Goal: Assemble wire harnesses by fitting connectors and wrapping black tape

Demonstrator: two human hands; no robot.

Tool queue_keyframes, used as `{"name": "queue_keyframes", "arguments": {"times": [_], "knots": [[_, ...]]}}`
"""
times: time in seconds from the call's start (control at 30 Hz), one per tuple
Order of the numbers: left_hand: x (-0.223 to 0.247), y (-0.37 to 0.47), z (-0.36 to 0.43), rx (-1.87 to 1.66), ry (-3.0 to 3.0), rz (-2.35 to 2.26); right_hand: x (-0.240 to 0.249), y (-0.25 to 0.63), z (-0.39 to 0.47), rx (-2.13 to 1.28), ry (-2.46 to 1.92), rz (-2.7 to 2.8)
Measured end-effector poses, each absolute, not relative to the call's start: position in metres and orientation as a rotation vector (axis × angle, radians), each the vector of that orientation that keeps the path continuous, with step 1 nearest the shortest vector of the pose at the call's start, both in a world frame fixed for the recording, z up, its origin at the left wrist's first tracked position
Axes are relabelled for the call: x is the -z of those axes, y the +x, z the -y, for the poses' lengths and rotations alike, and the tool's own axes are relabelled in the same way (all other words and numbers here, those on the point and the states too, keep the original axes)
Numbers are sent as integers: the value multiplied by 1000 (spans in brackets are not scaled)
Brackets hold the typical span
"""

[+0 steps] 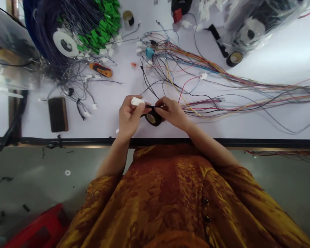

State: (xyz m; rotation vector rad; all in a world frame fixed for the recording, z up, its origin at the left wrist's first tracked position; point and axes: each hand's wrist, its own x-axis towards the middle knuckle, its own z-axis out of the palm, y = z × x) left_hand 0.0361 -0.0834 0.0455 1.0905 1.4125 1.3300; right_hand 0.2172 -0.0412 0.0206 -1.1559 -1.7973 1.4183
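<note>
Close to the table's front edge, my left hand (131, 115) pinches a white connector (137, 101) and the dark wires that run out of it. My right hand (172, 112) has its fingertips closed on the same dark, thin bundle a little to the right. A roll of black tape (153, 118) hangs or rests just below the bundle, between the two hands. Whether the right fingers also grip the tape's strip is hidden. Red, black and yellow wires (196, 109) lie on the table right of my right hand.
A long wire bundle (212, 67) stretches across the right side. Left lie an orange cutter (100, 70), a dark rectangular block (58, 114) and wires with green connectors (103, 31). Tape rolls (234, 59) and a plastic bag (263, 27) stand at the back right.
</note>
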Motion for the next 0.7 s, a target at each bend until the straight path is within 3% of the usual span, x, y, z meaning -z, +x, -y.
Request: {"name": "queue_keyframes", "arguments": {"times": [0.07,0.23,0.43,0.7], "knots": [[-48,36,86,-1298,1136,-1426,-23,215,39,-1501,-1084,1900],[-53,38,93,-1211,1226,-1452,-25,211,45,-1345,-1191,1922],[-52,41,105,-1072,1703,-1471,-27,218,16,-2037,-1035,1457],[-30,32,110,-1050,1941,-1540,-16,199,2,-2155,-1235,1020]]}}
